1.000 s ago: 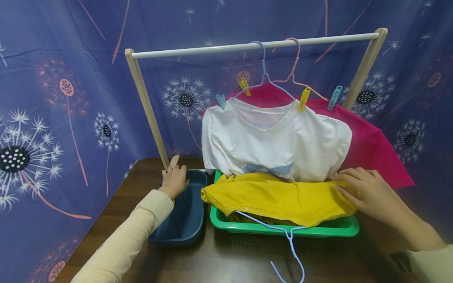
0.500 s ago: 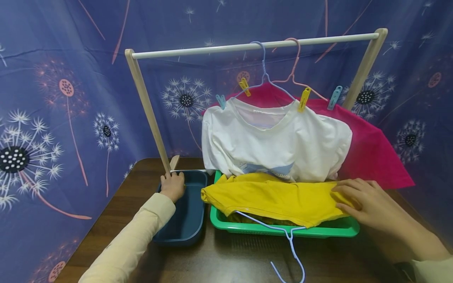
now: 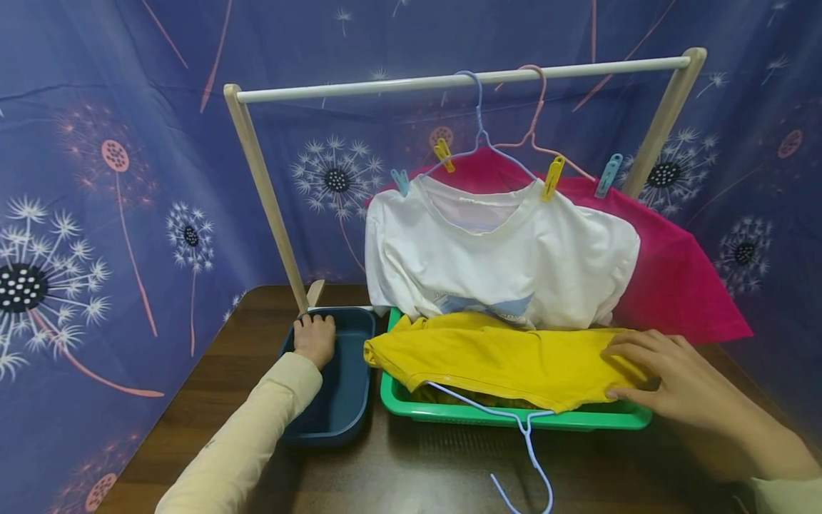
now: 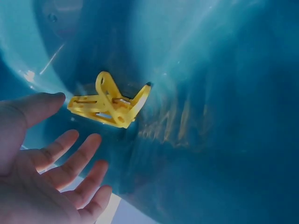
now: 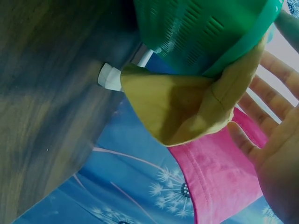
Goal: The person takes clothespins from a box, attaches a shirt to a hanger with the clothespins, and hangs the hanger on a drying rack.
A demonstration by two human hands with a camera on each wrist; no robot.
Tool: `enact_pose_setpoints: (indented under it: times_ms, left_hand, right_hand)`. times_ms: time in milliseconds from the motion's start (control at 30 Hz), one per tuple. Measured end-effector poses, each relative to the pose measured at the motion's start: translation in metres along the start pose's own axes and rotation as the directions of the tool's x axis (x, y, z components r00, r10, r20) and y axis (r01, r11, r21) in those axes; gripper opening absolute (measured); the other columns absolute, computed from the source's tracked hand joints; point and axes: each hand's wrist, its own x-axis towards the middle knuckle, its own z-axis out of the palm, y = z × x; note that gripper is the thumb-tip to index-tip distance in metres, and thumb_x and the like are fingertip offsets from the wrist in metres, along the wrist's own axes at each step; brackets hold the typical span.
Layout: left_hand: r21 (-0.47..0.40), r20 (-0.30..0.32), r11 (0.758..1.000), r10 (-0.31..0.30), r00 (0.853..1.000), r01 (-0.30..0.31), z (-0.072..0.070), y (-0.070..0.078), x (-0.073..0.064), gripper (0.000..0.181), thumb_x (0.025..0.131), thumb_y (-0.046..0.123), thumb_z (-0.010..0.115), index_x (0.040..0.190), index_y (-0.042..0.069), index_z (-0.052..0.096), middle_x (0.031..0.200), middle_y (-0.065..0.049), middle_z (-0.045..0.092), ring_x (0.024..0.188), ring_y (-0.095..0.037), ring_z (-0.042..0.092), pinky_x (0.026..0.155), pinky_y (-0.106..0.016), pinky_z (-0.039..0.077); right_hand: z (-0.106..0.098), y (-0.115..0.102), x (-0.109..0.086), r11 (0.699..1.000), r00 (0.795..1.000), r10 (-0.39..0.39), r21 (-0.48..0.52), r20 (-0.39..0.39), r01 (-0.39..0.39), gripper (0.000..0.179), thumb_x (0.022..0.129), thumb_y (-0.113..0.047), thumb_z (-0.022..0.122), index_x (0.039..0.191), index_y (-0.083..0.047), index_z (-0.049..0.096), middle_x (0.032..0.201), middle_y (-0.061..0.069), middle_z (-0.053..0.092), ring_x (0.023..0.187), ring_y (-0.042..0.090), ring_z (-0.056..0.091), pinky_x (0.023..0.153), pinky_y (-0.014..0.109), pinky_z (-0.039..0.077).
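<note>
My left hand [image 3: 314,339] reaches into the dark blue bin [image 3: 347,385], fingers apart and relaxed. In the left wrist view a yellow clothespin [image 4: 111,100] lies on the bin floor, close to the thumb and fingertips. My right hand [image 3: 674,371] lies with spread fingers at the right end of a yellow shirt [image 3: 501,357], holding nothing. That shirt is draped across a green basket [image 3: 514,416], and a light purple hanger [image 3: 528,435] sticks out of its neckline toward the front.
Behind stands a rack with a white rail [image 3: 385,87] and wooden posts. A white shirt [image 3: 475,257] and a magenta shirt [image 3: 687,285] hang from it on hangers with yellow and blue clothespins. The brown table [image 3: 212,378] ends at a patterned curtain.
My left hand has come down slightly, away from the rack's foot and into the bin. My right thumb has moved away from its fingers at the yellow shirt.
</note>
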Motion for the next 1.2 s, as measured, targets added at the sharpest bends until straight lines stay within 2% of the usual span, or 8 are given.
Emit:
enact_pose_setpoints:
  times_ms: [133, 367, 533, 667, 767, 900, 1200]
  left_hand:
    - [0.021, -0.003, 1.0, 0.001, 1.0, -0.001, 0.002, -0.001, -0.001, 0.02, 0.086, 0.003, 0.051, 0.103, -0.003, 0.059, 0.104, -0.027, 0.058, 0.102, -0.044, 0.047, 0.088, -0.056, 0.034]
    - [0.063, -0.006, 0.998, -0.006, 1.0, 0.006, 0.001, -0.001, -0.005, 0.019, 0.084, 0.004, 0.053, 0.099, -0.003, 0.062, 0.099, -0.025, 0.059, 0.099, -0.04, 0.048, 0.086, -0.052, 0.034]
    - [0.07, 0.007, 0.997, -0.012, 1.0, 0.011, 0.006, -0.001, -0.004, 0.019, 0.084, 0.005, 0.052, 0.098, -0.003, 0.062, 0.099, -0.025, 0.06, 0.099, -0.039, 0.048, 0.085, -0.051, 0.033]
    - [0.059, 0.009, 0.998, -0.009, 1.0, 0.008, 0.011, -0.002, -0.003, 0.019, 0.084, 0.005, 0.052, 0.099, -0.002, 0.061, 0.099, -0.025, 0.06, 0.098, -0.039, 0.047, 0.084, -0.051, 0.033]
    - [0.053, 0.01, 0.999, -0.004, 1.0, 0.003, 0.011, -0.003, -0.003, 0.02, 0.084, 0.005, 0.052, 0.102, 0.0, 0.06, 0.099, -0.025, 0.06, 0.098, -0.039, 0.048, 0.084, -0.051, 0.034]
    - [0.037, 0.015, 0.999, -0.003, 1.0, 0.003, 0.009, -0.004, -0.005, 0.023, 0.083, 0.005, 0.053, 0.105, 0.003, 0.059, 0.099, -0.025, 0.062, 0.098, -0.039, 0.048, 0.084, -0.051, 0.034]
    - [0.031, 0.009, 0.999, 0.008, 1.0, -0.009, 0.009, -0.006, -0.009, 0.026, 0.082, 0.005, 0.056, 0.108, 0.004, 0.058, 0.099, -0.022, 0.064, 0.097, -0.039, 0.049, 0.084, -0.051, 0.034]
  right_hand:
    - [0.002, 0.001, -0.001, 1.0, 0.999, -0.028, 0.011, -0.022, 0.028, 0.057, 0.046, -0.043, 0.085, 0.094, -0.018, 0.067, 0.096, -0.005, 0.062, 0.09, 0.007, 0.044, 0.07, 0.025, 0.027]
    - [0.005, 0.002, 0.001, 0.995, 0.992, -0.102, 0.008, -0.077, 0.103, 0.038, 0.043, -0.033, 0.084, 0.074, -0.025, 0.064, 0.09, -0.005, 0.062, 0.087, 0.008, 0.044, 0.072, 0.027, 0.027]
    - [0.005, 0.002, 0.002, 0.992, 0.988, -0.125, 0.0, -0.095, 0.126, 0.03, 0.046, -0.032, 0.082, 0.07, -0.026, 0.063, 0.087, -0.004, 0.063, 0.087, 0.012, 0.047, 0.072, 0.029, 0.028]
    - [0.006, 0.001, 0.002, 0.99, 0.984, -0.14, -0.006, -0.114, 0.14, 0.025, 0.057, -0.044, 0.078, 0.068, -0.026, 0.065, 0.085, -0.005, 0.064, 0.084, 0.013, 0.049, 0.073, 0.03, 0.029]
    - [0.005, 0.001, 0.002, 0.99, 0.981, -0.143, -0.02, -0.134, 0.142, 0.033, 0.068, -0.057, 0.068, 0.067, -0.025, 0.067, 0.083, -0.006, 0.064, 0.082, 0.013, 0.05, 0.072, 0.03, 0.03]
    - [0.003, 0.001, 0.004, 0.991, 0.978, -0.134, -0.04, -0.16, 0.13, 0.045, 0.076, -0.065, 0.055, 0.068, -0.023, 0.07, 0.08, -0.006, 0.063, 0.079, 0.012, 0.049, 0.071, 0.03, 0.03]
    - [0.0, 0.0, 0.008, 0.989, 0.97, -0.115, -0.118, -0.216, 0.091, 0.056, 0.082, -0.067, 0.043, 0.068, -0.021, 0.072, 0.071, -0.006, 0.06, 0.068, 0.013, 0.047, 0.063, 0.025, 0.03]
